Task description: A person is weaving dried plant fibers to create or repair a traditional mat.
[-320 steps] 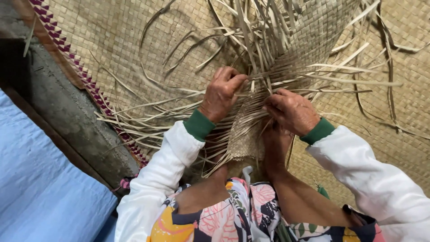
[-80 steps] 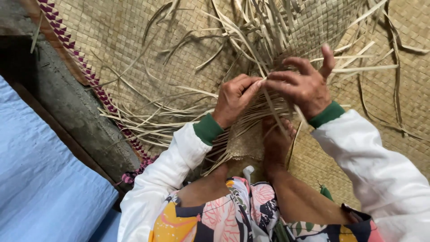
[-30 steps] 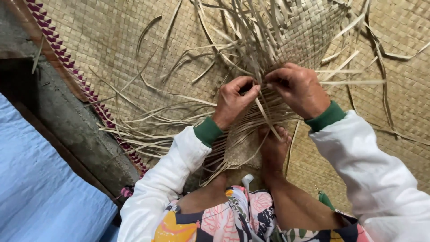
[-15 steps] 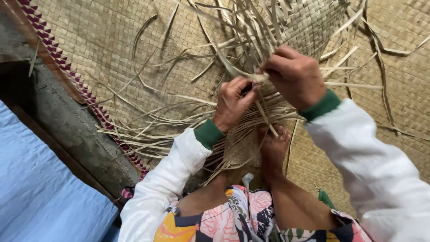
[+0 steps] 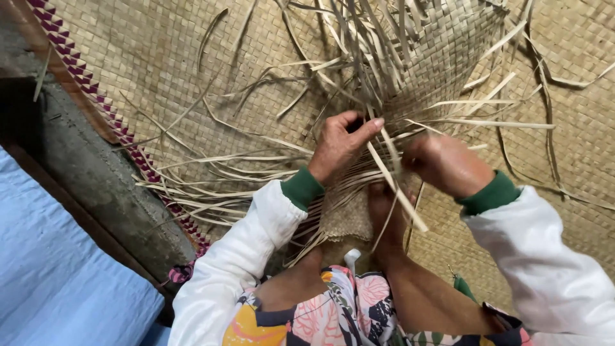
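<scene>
My left hand (image 5: 338, 145) pinches a pale straw strip (image 5: 402, 195) between thumb and forefinger at the edge of a half-woven straw piece (image 5: 448, 51). To its right, my right hand (image 5: 445, 164) is closed around more strips of the same piece. Both hands sit close together over the weave's loose edge. Many unwoven strips (image 5: 205, 160) fan out to the left and upward. My bare foot (image 5: 383, 214) rests on the woven part just below the hands. Both sleeves are white with green cuffs.
A large finished straw mat (image 5: 147, 57) lies underneath, with a purple and red border (image 5: 96, 96) along its left edge. Beyond it runs a grey concrete strip (image 5: 83, 166), then a blue cloth (image 5: 51, 275). A floral garment (image 5: 333, 314) covers my lap.
My right hand, raised with a strip half a second ago, has come down and to the right, level with the left hand. The left hand has stayed at the weave's edge.
</scene>
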